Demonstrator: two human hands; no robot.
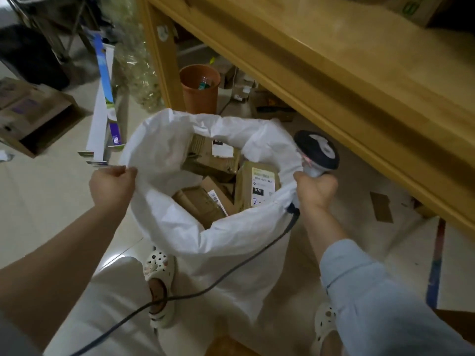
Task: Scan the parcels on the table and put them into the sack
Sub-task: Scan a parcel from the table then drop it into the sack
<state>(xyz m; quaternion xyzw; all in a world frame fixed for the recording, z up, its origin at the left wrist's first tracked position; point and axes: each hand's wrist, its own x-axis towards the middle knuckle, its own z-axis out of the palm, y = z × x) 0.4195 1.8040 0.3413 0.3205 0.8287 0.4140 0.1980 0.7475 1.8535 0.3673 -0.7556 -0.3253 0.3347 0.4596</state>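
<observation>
A white sack (180, 227) stands open on the floor between my feet. Inside lie several brown cardboard parcels (203, 201), and one with a white label (264, 186) stands against the right wall. My left hand (113, 186) pinches the sack's left rim. My right hand (316, 191) grips the handle of a black and white barcode scanner (317, 150) together with the sack's right rim. The scanner's dark cable (205, 289) trails down across the sack to the lower left.
A wooden table (359, 80) runs along the right, its leg (162, 55) behind the sack. An orange bin (200, 88) stands under it. Cardboard boxes (38, 116) and a tall white and blue carton (105, 104) sit on the floor at left.
</observation>
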